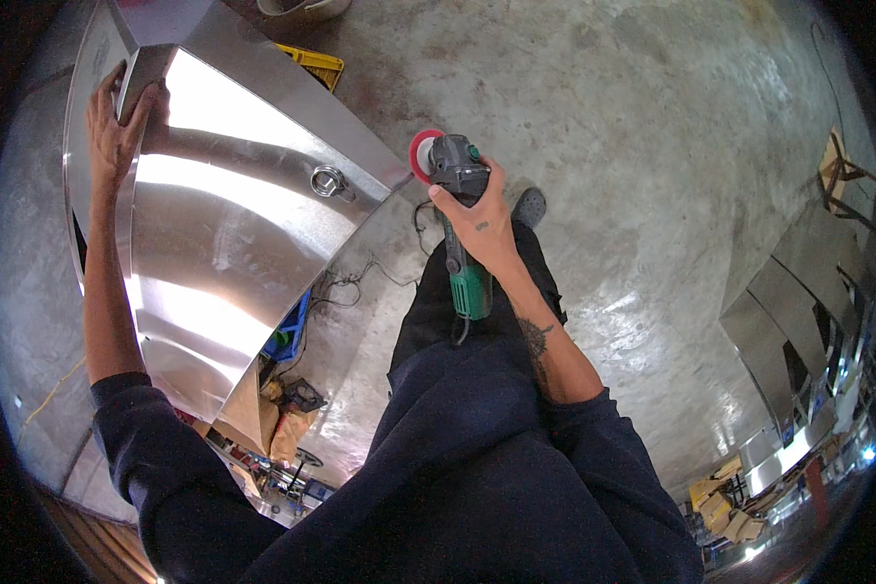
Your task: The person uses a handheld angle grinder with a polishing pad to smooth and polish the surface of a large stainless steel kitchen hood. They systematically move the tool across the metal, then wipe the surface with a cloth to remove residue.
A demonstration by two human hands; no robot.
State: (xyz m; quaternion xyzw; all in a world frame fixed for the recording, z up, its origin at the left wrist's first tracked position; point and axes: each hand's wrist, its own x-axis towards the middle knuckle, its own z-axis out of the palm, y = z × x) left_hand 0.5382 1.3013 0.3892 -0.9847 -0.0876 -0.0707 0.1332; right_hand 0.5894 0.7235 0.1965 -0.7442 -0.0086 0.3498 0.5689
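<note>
Stainless hood (214, 243), a big tapered sheet-metal shell, stood at the left of the scene, its broad face already bright and mirror-like, with a small round fitting (327, 181) near its right edge. The left hand (117, 122) was clamped over its far upper corner, steadying it, while the right hand (477, 219) was wrapped tight around the green-and-grey angle grinder (457, 209), whose red disc (420, 154) hung off the metal. Polishing looked largely done, though glare possibly hid unfinished patches

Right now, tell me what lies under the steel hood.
Below the steel hood's lower edge show a blue crate, cables and brown bags. Whatever lies farther beneath is covered.
</note>
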